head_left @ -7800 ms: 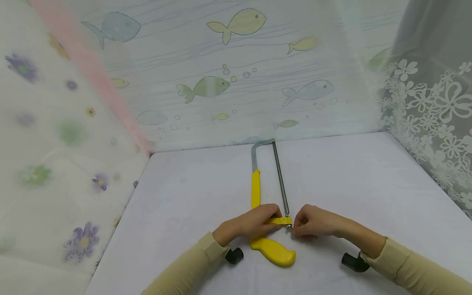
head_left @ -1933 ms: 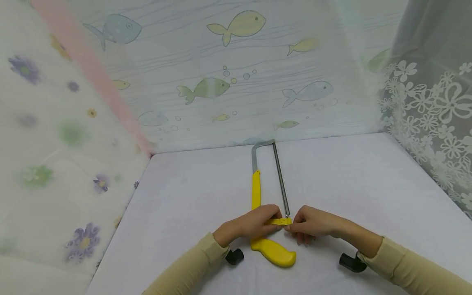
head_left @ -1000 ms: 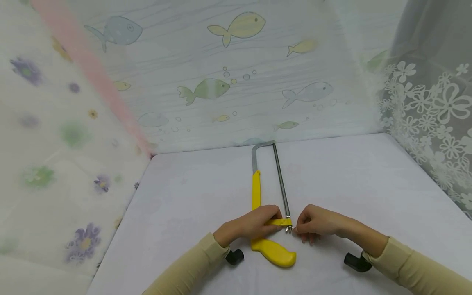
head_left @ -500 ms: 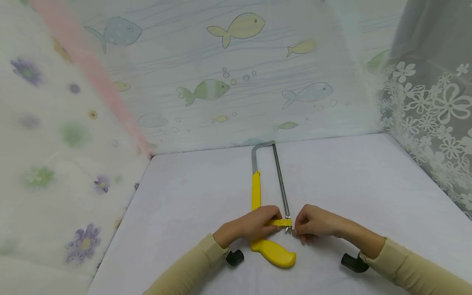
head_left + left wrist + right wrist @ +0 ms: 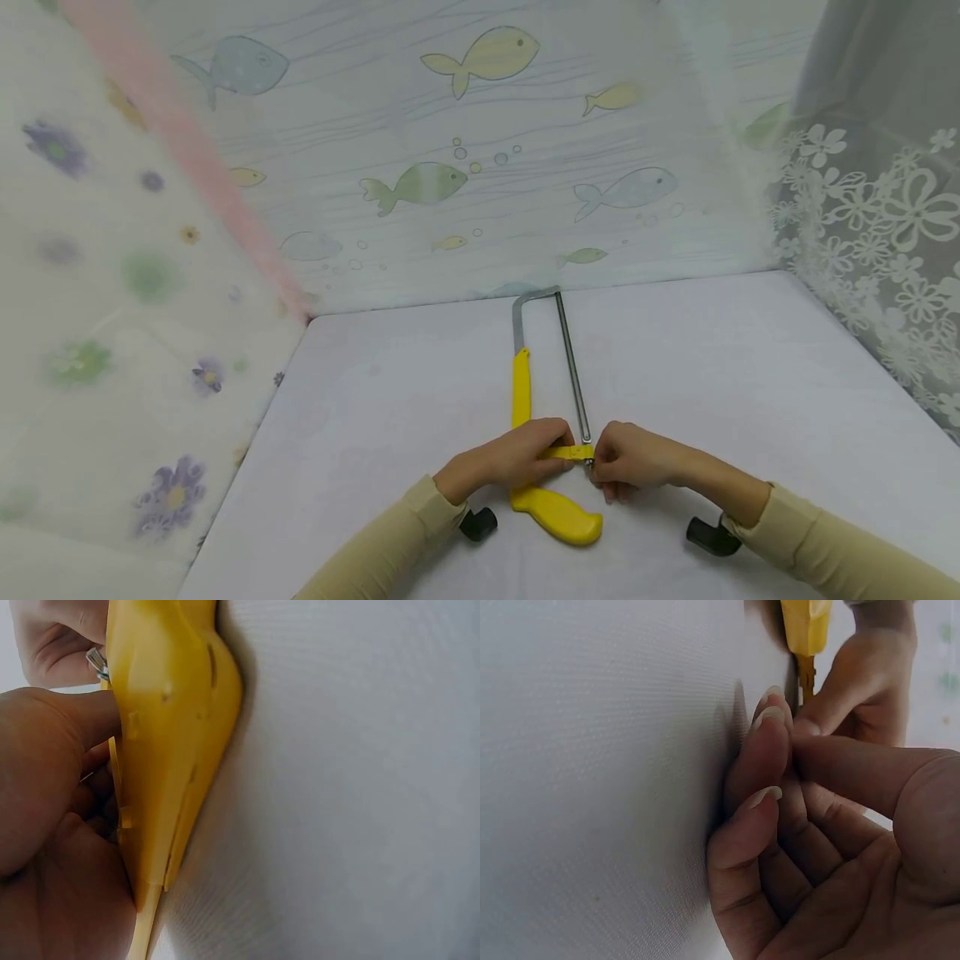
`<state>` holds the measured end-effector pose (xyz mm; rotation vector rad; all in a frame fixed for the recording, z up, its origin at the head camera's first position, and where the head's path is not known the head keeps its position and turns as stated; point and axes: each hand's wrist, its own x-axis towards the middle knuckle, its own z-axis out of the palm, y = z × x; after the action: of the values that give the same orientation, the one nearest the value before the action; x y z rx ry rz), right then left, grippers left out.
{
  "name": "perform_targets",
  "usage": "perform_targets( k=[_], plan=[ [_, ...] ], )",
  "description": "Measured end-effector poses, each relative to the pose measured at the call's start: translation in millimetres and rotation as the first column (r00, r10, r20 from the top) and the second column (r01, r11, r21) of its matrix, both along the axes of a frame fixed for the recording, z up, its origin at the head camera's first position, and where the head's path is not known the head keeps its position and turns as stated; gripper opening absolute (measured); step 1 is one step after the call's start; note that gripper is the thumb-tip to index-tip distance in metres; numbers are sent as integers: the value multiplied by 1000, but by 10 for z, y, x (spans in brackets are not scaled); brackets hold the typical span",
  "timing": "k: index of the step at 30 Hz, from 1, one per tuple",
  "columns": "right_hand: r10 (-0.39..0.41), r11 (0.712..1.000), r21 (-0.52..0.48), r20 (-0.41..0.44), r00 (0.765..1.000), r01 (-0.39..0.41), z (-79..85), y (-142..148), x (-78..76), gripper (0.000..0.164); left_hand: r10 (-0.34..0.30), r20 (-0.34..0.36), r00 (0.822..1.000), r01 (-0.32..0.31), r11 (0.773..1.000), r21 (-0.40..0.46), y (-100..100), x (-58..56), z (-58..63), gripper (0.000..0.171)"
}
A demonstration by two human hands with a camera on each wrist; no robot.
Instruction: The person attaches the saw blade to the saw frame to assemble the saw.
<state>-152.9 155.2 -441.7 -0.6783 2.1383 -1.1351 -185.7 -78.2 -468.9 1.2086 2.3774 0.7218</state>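
Observation:
A hacksaw [image 5: 521,387] with a yellow frame, yellow handle and grey front lies flat on the white table. Its blade [image 5: 573,367] runs along the right side, from the far end down to a short yellow arm. My left hand [image 5: 517,454] grips the frame near that arm, its thumb against the yellow part in the left wrist view. A small metal wing nut [image 5: 97,663] sits at the arm's near end. My right hand [image 5: 637,457] pinches at the wing nut with thumb and index finger; in the right wrist view the fingers hide the nut.
White cloth covers the table [image 5: 405,375]. A fish-print curtain [image 5: 420,108] hangs behind it, a flowered one [image 5: 112,333] on the left and a lace one [image 5: 892,192] on the right. Dark camera pieces [image 5: 712,536] hang under both wrists.
The right hand keeps shifting a little to and from the wing nut; it has just come in left against it, covering more of it. The left hand and hacksaw stay put.

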Motion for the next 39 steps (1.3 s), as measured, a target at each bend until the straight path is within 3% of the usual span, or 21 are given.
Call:
perform_targets(
  k=[12, 20, 33, 39],
  plan=[
    [-68, 996, 53, 27, 997, 66, 24, -4, 8, 40, 0, 15, 1000, 0, 1000, 1, 5, 12, 14, 14],
    [-61, 996, 72, 0, 998, 61, 36, 70, -21, 30, 4, 27, 1000, -4, 1000, -9, -7, 12, 17, 14],
    [-39, 999, 1, 15, 999, 39, 27, 147, -55, 16, -16, 4, 1000, 16, 1000, -8, 0, -30, -9, 15],
    [-11, 1000, -4, -43, 999, 11, -14, 123, -61, 14, -20, -6, 1000, 20, 1000, -12, 1, -40, -16, 16]
  ],
)
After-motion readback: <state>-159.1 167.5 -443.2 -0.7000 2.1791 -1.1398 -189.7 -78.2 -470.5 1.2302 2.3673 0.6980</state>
